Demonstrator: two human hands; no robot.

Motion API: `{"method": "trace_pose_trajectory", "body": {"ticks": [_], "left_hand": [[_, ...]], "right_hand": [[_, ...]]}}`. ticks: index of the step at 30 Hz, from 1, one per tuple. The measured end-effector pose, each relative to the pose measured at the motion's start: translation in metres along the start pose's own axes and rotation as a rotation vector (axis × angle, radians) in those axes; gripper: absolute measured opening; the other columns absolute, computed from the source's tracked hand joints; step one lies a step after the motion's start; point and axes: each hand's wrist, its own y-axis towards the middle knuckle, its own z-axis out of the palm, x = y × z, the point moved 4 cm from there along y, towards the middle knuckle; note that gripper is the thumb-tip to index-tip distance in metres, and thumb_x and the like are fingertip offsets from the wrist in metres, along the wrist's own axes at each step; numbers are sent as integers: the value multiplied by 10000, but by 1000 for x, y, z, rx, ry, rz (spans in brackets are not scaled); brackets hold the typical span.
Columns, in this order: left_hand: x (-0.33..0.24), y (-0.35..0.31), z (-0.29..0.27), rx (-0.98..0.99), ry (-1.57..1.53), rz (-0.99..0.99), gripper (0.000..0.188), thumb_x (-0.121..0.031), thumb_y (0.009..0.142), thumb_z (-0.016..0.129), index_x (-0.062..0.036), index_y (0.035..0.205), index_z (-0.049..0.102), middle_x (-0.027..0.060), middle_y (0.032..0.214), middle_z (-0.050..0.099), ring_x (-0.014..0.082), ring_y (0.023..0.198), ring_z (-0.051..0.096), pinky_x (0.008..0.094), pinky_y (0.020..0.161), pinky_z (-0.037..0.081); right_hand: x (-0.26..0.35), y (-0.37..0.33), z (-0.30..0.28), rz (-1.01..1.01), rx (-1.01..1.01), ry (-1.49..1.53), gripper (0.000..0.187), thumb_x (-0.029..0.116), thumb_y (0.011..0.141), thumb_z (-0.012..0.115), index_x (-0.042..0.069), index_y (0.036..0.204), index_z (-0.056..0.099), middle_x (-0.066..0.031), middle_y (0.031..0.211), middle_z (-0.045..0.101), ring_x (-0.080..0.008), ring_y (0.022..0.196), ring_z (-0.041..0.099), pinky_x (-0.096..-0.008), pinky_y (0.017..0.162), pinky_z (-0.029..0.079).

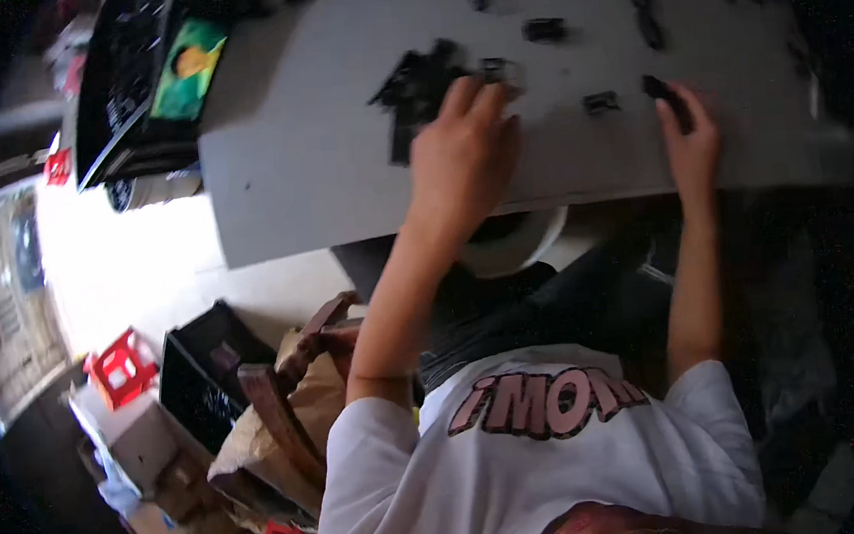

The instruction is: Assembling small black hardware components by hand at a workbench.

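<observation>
My left hand (463,149) reaches over the table at the edge of a heap of black plastic parts (423,87). Its fingers are bent but apart, and nothing shows held in them. Just beyond the fingertips lies a small black frame-like part (495,67); whether they touch it I cannot tell. Near the table's front edge, my right hand (693,141) is closed on a slim black plastic part (669,97), one end of which sticks out past the fingers. Between the hands another small black part (601,103) rests on the tabletop.
More black parts (544,30) and a long black piece (646,14) lie farther back on the grey table (290,177). A black bin (123,100) with a green card (189,70) stands at its left. Below left are a wooden chair (283,419), a black crate (220,374) and a red stool (122,369).
</observation>
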Motion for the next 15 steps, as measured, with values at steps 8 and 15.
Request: {"method": "trace_pose_trajectory", "body": {"ticks": [8, 15], "left_hand": [[-31, 12, 43, 70, 39, 77, 312, -201, 763, 641, -120, 1051, 553, 88, 968, 543, 321, 737, 613, 408, 581, 495], [-29, 25, 77, 169, 103, 75, 276, -224, 765, 634, -118, 1011, 564, 107, 974, 552, 328, 745, 618, 433, 594, 492]], "right_hand": [[18, -11, -10, -137, -16, -184, 254, 100, 842, 637, 18, 1078, 594, -104, 1012, 574, -255, 932, 587, -344, 777, 472], [25, -15, -7, -254, -97, -187, 251, 98, 833, 637, 24, 1068, 592, -107, 1017, 571, -282, 942, 586, -354, 779, 474]]}}
